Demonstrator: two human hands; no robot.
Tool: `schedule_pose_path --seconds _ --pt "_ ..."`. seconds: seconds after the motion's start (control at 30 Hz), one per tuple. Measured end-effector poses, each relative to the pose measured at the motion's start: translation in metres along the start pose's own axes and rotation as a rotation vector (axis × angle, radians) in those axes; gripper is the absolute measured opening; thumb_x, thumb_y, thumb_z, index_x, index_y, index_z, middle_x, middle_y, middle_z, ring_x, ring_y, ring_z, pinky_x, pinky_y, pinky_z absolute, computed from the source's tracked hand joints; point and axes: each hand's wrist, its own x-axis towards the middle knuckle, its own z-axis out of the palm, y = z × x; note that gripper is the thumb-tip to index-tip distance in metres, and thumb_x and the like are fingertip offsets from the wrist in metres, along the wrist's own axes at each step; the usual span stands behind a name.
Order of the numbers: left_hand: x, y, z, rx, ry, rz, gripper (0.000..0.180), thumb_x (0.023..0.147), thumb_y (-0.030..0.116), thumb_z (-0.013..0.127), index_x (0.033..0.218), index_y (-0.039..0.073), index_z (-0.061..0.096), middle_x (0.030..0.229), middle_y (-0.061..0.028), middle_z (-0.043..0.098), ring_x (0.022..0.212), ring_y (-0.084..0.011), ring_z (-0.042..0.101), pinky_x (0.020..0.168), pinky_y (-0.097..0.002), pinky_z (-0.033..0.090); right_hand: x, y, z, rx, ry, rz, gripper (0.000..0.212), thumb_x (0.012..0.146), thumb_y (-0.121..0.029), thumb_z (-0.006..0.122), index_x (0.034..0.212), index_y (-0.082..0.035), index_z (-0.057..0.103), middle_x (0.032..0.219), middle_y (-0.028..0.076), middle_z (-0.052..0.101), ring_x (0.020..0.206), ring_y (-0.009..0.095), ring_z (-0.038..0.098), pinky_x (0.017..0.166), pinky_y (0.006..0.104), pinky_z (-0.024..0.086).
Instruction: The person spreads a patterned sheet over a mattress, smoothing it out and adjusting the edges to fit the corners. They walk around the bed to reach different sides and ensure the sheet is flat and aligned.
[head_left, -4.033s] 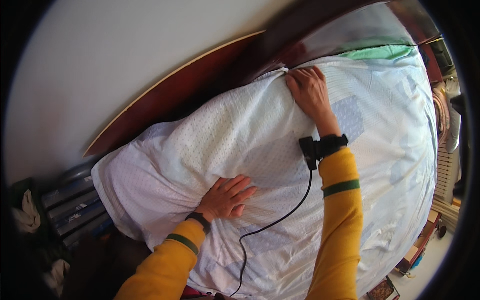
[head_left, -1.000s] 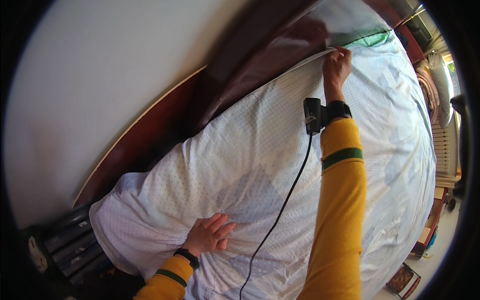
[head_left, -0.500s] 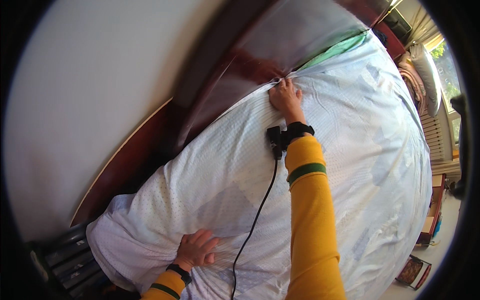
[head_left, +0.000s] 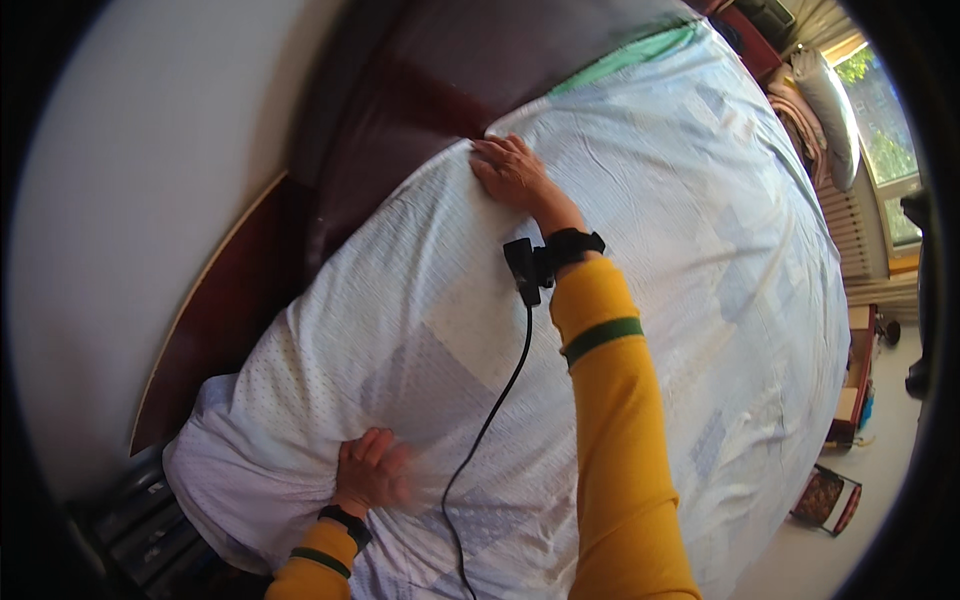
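A pale blue and white patchwork-patterned bed sheet (head_left: 620, 330) covers the bed, wrinkled in long folds. My right hand (head_left: 513, 178) lies on its far edge, fingers stretched toward the dark red headboard (head_left: 400, 110); the fingertips are at the seam between sheet and headboard. Nearer me, my left hand (head_left: 370, 472) rests on the sheet at the lower left, its fingers apart and partly smeared by motion. A black device (head_left: 522, 270) is strapped at my right wrist, and its black cable (head_left: 485, 430) runs down across the sheet.
Green fabric (head_left: 630, 58) shows along the headboard beyond the sheet. A white wall (head_left: 150, 170) stands at left, with a dark slatted frame (head_left: 150, 535) below. To the right are folded bedding (head_left: 800, 130), a pillow (head_left: 832, 115), a radiator (head_left: 845, 230) and a small chair (head_left: 825, 500).
My right hand has slid left along the headboard edge, its fingers now flatter on the sheet. My left hand has shifted slightly up and left. The whole view has also shifted a little.
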Motion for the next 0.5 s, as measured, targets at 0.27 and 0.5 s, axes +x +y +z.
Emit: schedule_pose_path --seconds 0.27,0.5 --pt "0.002 -0.001 0.002 0.052 0.077 0.114 0.052 0.079 0.031 0.049 0.128 0.012 0.051 0.138 -0.0133 0.044 0.129 -0.0348 0.040 0.102 -0.0533 0.031 -0.320 -0.032 -0.034 0.132 0.227 0.288 0.070 0.087 -0.037 0.070 0.144 -0.006 0.043 0.147 0.024 0.039 0.136 0.040 0.037 0.114 0.0477 0.024" --pt "0.010 0.003 -0.001 0.065 0.096 0.130 0.055 0.077 0.028 0.050 0.130 0.013 0.051 0.137 -0.0133 0.045 0.127 -0.0342 0.043 0.102 -0.0527 0.033 -0.453 -0.020 -0.042 0.000 0.167 0.871 0.083 0.080 -0.048 0.073 0.147 -0.010 0.040 0.150 0.025 0.034 0.139 0.044 0.030 0.114 0.0525 0.021"
